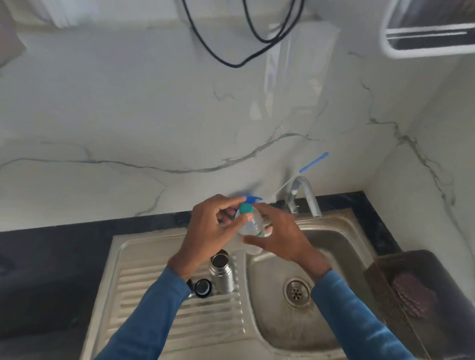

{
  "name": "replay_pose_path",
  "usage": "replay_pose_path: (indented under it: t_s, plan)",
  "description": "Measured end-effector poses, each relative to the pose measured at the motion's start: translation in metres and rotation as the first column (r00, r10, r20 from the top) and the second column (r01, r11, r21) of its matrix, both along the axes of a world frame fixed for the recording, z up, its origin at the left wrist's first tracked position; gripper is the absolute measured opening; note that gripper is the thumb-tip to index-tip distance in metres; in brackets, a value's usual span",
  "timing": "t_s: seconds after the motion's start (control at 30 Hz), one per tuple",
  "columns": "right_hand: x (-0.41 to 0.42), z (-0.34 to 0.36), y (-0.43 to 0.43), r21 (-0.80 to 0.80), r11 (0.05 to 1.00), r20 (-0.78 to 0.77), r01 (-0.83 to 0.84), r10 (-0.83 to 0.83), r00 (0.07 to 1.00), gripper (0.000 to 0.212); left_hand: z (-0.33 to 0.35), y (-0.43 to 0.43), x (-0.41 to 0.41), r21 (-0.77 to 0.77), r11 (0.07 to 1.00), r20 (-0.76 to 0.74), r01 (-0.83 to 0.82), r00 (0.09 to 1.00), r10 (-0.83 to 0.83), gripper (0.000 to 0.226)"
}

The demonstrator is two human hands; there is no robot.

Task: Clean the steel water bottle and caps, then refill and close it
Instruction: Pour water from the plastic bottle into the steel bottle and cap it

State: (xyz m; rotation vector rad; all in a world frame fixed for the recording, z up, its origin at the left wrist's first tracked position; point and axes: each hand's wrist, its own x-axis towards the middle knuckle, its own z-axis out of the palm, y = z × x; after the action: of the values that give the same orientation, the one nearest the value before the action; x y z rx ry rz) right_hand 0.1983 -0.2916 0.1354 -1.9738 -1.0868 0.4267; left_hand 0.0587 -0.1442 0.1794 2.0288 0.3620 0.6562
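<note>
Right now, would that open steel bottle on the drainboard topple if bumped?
Probably easily: the steel bottle stands tall and narrow on the ribbed drainboard. Uncapped and perhaps empty, it seems light, and being round would likely roll once down.

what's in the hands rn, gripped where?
A clear plastic bottle: right hand holds its body, left hand pinches its green cap.

- The clear bottle [252, 230] is largely covered by the curled fingers of the left hand [210, 227] and the right hand [280, 240]. Its label is too blurred to read.
- A blue object [253, 198] behind the hands shows only its top, and what it is cannot be told.
- Beside the black cap [203, 287] on the drainboard [146, 284], a dark item [189, 283] is mostly hidden by the left sleeve [156, 311].
- The brown basket [404, 298] at the sink's right edge is cut off by the picture's right edge.
- The black cables [247, 32] are cut off at the top.
</note>
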Motion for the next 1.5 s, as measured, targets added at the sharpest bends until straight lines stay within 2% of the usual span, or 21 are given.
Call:
replay_pose_path:
  t_s: [0.13, 0.23, 0.37, 0.53, 0.77, 1.1, 1.4, 1.5]
  plan:
    - [0.01, -0.03, 0.051, -0.019, 0.994, 0.008, 0.108, -0.108, 0.994, 0.072, -0.026, 0.041, -0.011, -0.044, 0.982, -0.102, -0.186, 0.978, 0.18, 0.031]
    - [0.016, -0.048, 0.096, -0.045, 0.988, 0.026, 0.147, -0.146, 0.989, 0.065, -0.045, 0.068, -0.024, -0.021, 0.971, -0.195, -0.237, 0.954, 0.228, 0.021]
    - [0.024, -0.077, 0.151, -0.085, 0.975, 0.006, 0.206, -0.207, 0.978, 0.065, -0.068, 0.09, -0.036, -0.04, 0.964, -0.315, -0.265, 0.919, 0.239, 0.019]
    - [0.031, -0.108, 0.19, -0.169, 0.948, -0.05, 0.27, -0.282, 0.958, 0.067, -0.088, 0.095, -0.039, -0.043, 0.973, -0.351, -0.226, 0.916, 0.197, 0.018]
    - [0.034, -0.141, 0.191, -0.208, 0.929, -0.085, 0.306, -0.329, 0.941, 0.053, -0.105, 0.095, -0.04, -0.073, 0.965, -0.387, -0.251, 0.899, 0.204, 0.012]
    - [0.036, -0.145, 0.2, -0.198, 0.936, -0.105, 0.292, -0.317, 0.943, 0.066, -0.135, 0.092, -0.043, -0.067, 0.967, -0.488, -0.245, 0.853, 0.183, 0.013]
    - [0.03, -0.133, 0.184, -0.164, 0.944, -0.141, 0.287, -0.311, 0.94, 0.074, -0.167, 0.082, -0.054, 0.028, 0.998, -0.735, -0.061, 0.675, 0.062, 0.031]
    - [0.022, -0.121, 0.167, -0.119, 0.947, -0.142, 0.297, -0.313, 0.939, 0.062, -0.177, 0.076, -0.058, 0.089, 0.994, -0.797, 0.068, 0.603, 0.03, 0.042]
